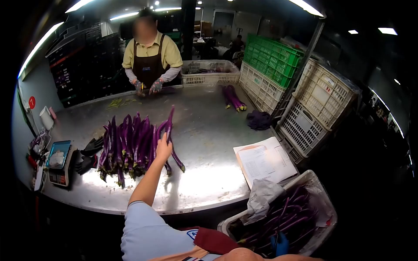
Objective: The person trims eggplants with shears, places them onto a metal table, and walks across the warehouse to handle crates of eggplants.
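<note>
My bare left hand (163, 148) reaches over the metal table (209, 148), its fingers closed round a long purple eggplant (169, 126) at the right end of a row. Many more eggplants (126, 143) lie side by side to its left, stem ends mostly toward me. At the bottom right, my right hand (281, 244), in a blue glove, is low over a lined crate (327, 219) of eggplants (289, 215). Its fingers are mostly hidden, and a dark thing beside them is too unclear to name.
A co-worker (150, 56) in patterned gloves stands across the table. Papers (265, 161), a dark cloth (259, 120) and an eggplant bundle (234, 98) lie to the right, near stacked crates (272, 61). A scale (59, 163) and dark gloves (89, 154) are left.
</note>
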Tool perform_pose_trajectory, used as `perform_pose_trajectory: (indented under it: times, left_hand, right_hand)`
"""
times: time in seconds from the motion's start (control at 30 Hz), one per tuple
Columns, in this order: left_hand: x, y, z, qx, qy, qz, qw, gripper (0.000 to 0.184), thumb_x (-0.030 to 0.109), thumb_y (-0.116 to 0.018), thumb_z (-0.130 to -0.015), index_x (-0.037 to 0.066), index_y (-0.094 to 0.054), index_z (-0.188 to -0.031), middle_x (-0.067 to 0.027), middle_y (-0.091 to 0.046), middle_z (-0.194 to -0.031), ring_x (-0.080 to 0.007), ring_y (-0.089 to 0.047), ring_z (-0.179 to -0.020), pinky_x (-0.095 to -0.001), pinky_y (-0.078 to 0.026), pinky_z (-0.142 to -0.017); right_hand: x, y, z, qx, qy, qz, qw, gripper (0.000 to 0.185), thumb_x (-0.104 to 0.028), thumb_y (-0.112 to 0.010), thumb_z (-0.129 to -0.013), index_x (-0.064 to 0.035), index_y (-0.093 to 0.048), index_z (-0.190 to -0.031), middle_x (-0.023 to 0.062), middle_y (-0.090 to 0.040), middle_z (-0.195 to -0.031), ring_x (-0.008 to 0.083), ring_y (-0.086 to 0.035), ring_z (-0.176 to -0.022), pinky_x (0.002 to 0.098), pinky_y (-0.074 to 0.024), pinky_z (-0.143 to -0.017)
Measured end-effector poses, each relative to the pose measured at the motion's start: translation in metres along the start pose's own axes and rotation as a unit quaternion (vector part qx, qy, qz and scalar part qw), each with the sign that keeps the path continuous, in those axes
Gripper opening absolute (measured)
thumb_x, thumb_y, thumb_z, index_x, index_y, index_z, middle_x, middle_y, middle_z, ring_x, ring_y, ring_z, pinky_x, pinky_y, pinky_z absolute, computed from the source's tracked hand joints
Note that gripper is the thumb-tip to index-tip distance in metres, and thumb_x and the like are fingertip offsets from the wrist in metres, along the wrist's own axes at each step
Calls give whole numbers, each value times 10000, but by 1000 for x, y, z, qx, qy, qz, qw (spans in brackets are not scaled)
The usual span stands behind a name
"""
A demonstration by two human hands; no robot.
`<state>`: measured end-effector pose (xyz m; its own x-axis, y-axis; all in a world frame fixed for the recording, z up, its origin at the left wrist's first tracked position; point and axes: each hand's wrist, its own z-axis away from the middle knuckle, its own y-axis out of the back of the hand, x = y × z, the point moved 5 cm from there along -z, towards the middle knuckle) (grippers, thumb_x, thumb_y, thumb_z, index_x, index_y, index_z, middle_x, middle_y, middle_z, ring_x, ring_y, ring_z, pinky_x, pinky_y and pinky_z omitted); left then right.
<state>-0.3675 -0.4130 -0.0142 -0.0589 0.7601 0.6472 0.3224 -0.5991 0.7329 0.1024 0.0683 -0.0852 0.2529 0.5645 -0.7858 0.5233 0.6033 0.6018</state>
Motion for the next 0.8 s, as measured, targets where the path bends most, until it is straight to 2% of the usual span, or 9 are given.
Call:
perform_pose_trajectory:
  times: [0.2, 0.33, 0.4, 0.43, 0.5, 0.53, 0.57, 0.73, 0.8]
  left_hand:
    - [-87, -49, -3, -227, 5, -302, 926, 344, 274, -494, -751, 97, -574, -1035, -155, -554, -1047, -331, -406, -1129, -454, -366, -880]
    - [-44, -45, 1, -147, 5, -202, 968, 331, 271, -491, -749, 75, -567, -1004, -140, -568, -1022, -327, -520, -992, -467, -417, -805]
    - [5, -51, 11, -125, -86, -145, 978, 415, 285, -540, -743, 69, -539, -1096, -162, -567, -1050, -312, -518, -1012, -412, -411, -853]
    - [33, -59, 17, -111, -157, -84, 978, 377, 263, -533, -754, 60, -549, -1072, -170, -570, -1030, -325, -523, -990, -411, -410, -849]
    - [105, -76, 47, -133, -266, 35, 954, 344, 209, -546, -767, 44, -553, -1068, -170, -574, -1031, -329, -527, -978, -389, -402, -857]
    - [145, -80, 72, -152, -324, 102, 928, 329, 192, -564, -772, 46, -556, -1067, -164, -578, -1028, -318, -535, -971, -374, -414, -842]
    - [180, -88, 99, -205, -330, 173, 905, 311, 170, -566, -787, 48, -557, -1073, -153, -584, -1025, -289, -556, -945, -343, -431, -811]
    - [297, -132, 300, -613, -313, 283, 668, 293, 150, -502, -868, 11, -514, -1126, -108, -584, -1052, -172, -546, -977, -284, -416, -828]
    - [312, -143, 387, -692, -378, 219, 575, 311, 158, -502, -872, 4, -502, -1142, -114, -574, -1066, -168, -527, -1007, -287, -400, -873]
  right_hand:
    - [-4, -12, 10, -11, -77, -27, 997, 401, -136, -697, -698, 7, -562, -1047, 65, -617, -837, 136, -556, -772, 273, -450, -687]
    - [49, -4, 33, 65, -92, -193, 975, 372, -5, -627, -732, -40, -540, -1092, 32, -569, -832, 118, -523, -730, 248, -448, -637]
    - [72, 2, 49, 113, -231, -406, 877, 338, 28, -587, -749, -73, -542, -1068, 9, -536, -752, 107, -487, -602, 230, -418, -537]
    - [65, 8, 57, 177, -163, -316, 918, 293, 15, -563, -771, -90, -550, -1043, 14, -534, -728, 108, -478, -554, 221, -397, -493]
    - [70, 20, 78, 205, -249, -476, 818, 231, -131, -489, -837, -33, -554, -1036, 50, -569, -893, 160, -519, -802, 275, -445, -679]
    - [56, 30, 90, 229, -276, -585, 727, 271, -187, -437, -871, -22, -544, -1057, 64, -570, -984, 171, -519, -913, 288, -453, -755]
    - [52, 38, 101, 244, -287, -610, 697, 288, -220, -429, -871, -33, -539, -1060, 49, -539, -912, 156, -494, -834, 275, -421, -691]
    - [50, 58, 159, 352, -287, -546, 704, 381, -388, -392, -871, -90, -516, -1074, -23, -384, -553, 78, -369, -439, 209, -260, -369]
    - [55, 60, 170, 358, -242, -592, 680, 446, -408, -376, -868, -103, -459, -1183, 4, -428, -611, 95, -392, -459, 209, -305, -389]
